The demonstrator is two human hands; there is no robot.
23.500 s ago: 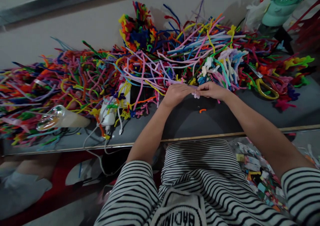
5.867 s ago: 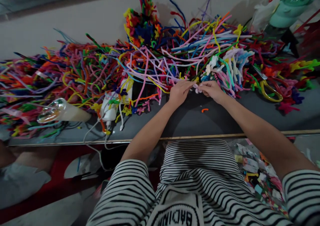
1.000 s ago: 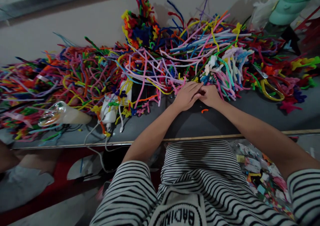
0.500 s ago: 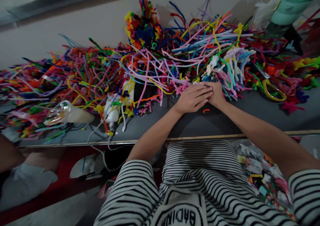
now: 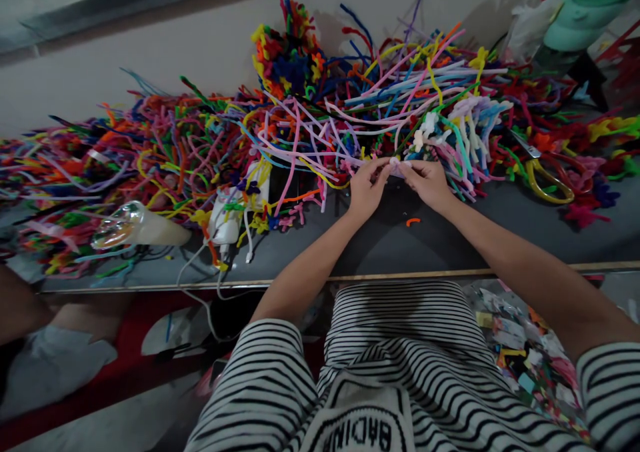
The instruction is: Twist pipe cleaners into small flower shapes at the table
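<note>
Between my two hands is a small pale pink pipe-cleaner piece (image 5: pixel 395 165), pinched at its two sides by my fingertips. My left hand (image 5: pixel 369 187) holds it from the left with thumb and fingers closed. From the right, my right hand (image 5: pixel 426 183) grips it the same way. Its exact shape is too small to make out. Just beyond my hands spreads a large heap of coloured pipe cleaners (image 5: pixel 300 132). Close by my right hand lies a bunch of finished-looking white, pink and teal pipe-cleaner pieces (image 5: pixel 473 139).
Yellow-handled scissors (image 5: pixel 550 185) lie to the right on the dark table (image 5: pixel 400 252). An orange scrap (image 5: pixel 413 222) is near my wrists. Leftward are a white charger (image 5: pixel 224 222) with cables and a tipped plastic cup (image 5: pixel 155 228). Another person's leg (image 5: pixel 85 319) shows at lower left.
My hands were laid together, the left over the right. Now they have drawn apart, and the pale pink piece shows between the fingertips.
</note>
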